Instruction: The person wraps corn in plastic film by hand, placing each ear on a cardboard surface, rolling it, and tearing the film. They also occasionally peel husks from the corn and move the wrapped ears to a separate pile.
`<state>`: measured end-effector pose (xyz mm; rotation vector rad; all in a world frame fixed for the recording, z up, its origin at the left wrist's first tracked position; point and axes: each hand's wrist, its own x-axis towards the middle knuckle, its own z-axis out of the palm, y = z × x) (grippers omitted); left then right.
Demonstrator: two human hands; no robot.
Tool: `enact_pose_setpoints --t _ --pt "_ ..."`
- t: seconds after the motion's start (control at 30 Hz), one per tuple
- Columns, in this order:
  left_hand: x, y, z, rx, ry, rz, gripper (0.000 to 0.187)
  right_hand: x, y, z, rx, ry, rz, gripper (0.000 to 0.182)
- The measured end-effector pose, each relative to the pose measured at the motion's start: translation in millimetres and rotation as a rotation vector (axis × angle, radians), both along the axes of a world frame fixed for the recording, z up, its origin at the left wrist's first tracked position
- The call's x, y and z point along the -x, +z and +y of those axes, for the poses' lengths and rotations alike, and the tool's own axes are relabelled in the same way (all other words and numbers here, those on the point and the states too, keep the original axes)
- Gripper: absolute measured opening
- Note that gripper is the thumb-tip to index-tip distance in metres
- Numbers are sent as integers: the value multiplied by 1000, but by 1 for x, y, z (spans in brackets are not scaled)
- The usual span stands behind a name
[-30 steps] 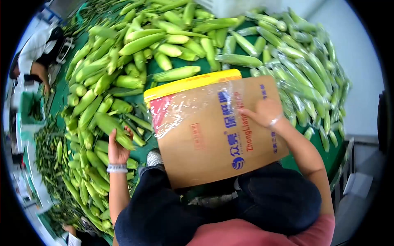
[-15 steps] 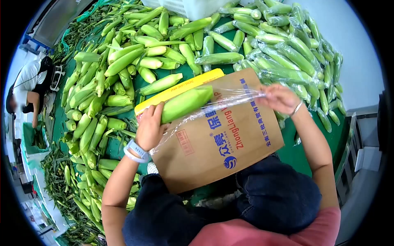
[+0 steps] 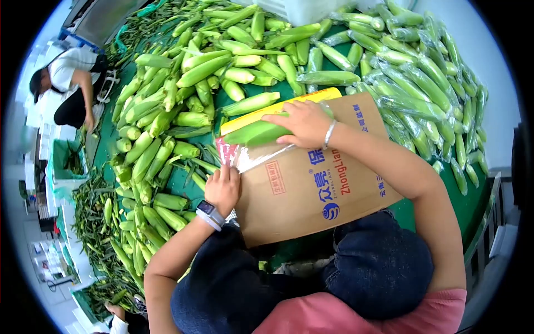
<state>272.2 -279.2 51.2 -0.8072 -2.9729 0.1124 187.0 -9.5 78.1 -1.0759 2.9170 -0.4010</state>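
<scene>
An ear of corn in its green husk [image 3: 256, 133] lies across the top of a brown cardboard sheet [image 3: 289, 195], beside a yellow wrap box [image 3: 278, 111]. Over its right part rests my right hand [image 3: 303, 123], fingers curved around the ear. Clear film [image 3: 258, 157] stretches along the lower side of the corn. My left hand [image 3: 223, 189], with a watch at the wrist, pinches the film's edge near the ear's left end.
Loose unwrapped corn [image 3: 161, 106] is heaped on the left of the green surface, film-wrapped corn [image 3: 423, 83] on the right. A white crate [image 3: 317, 10] stands at the top. Another person [image 3: 72, 72] bends over at the far left, near a lined bin [image 3: 69, 161].
My right hand has moved left from the far end of the film onto the corn. My left hand has let go of the ear and moved down to the film's edge. The view has shifted.
</scene>
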Motion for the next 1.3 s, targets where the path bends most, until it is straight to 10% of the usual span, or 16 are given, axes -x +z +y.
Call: enact_pose_setpoints --t 0.13,0.23,0.43,0.5,0.57,0.77,1.0,1.2,1.3 --pt "-26 41 -21 221 214 -434 10 -24 -2 20 92 51 80 59" --pt "-22 84 -54 -872 213 -1190 25 -82 16 26 -34 145 -49 61" --pt "-37 81 31 -607 -515 -1234 25 -141 41 19 35 245 -604 51" --pt "-40 73 60 -488 -488 -1254 26 -120 33 17 76 227 -160 50" --pt "-47 69 83 -136 -255 -495 48 -86 0 13 9 27 47 45" --pt "-4 22 139 -9 -145 171 103 34 13 -5 -170 -385 -76 43" --pt "89 22 125 -345 -276 -489 57 66 4 11 -371 -309 -371 24" --pt "28 52 86 141 -717 -1505 65 43 -8 22 -181 -365 -442 23" --pt "48 54 27 -35 -403 -2030 71 13 -27 36 -37 -303 -355 27"
